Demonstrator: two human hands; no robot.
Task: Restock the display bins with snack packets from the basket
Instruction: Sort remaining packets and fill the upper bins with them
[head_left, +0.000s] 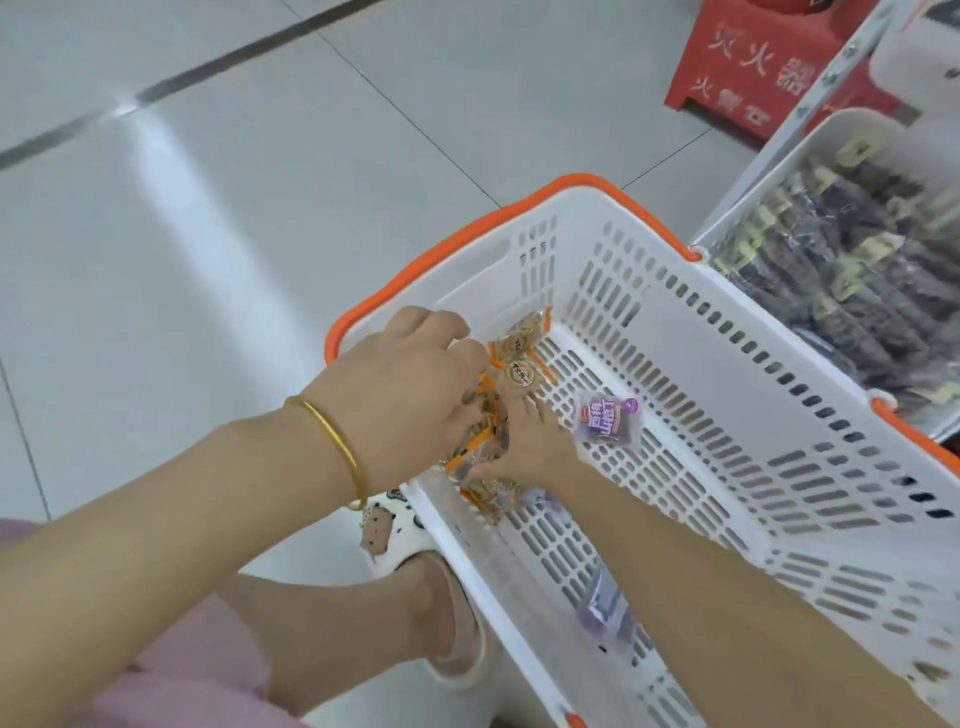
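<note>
A white slotted basket (727, 364) with orange handles stands on the floor. In its near left corner lies a heap of orange-edged snack packets (519, 358). My left hand (410, 389), with a gold bangle on its wrist, grips several of these packets from above. My right hand (524, 441) lies low in the basket with its fingers spread against the same heap. A purple packet (608, 418) lies on the basket floor just right of my right hand. Another purple packet (605, 608) lies further back under my right forearm. At the right stands a white display bin (831, 135) full of dark packets.
A red box (753, 67) with white lettering stands on the tiled floor at the top right, beside the display shelf. My foot in a white slipper (415, 566) is planted against the basket's left side. Pale floor tiles stretch to the left.
</note>
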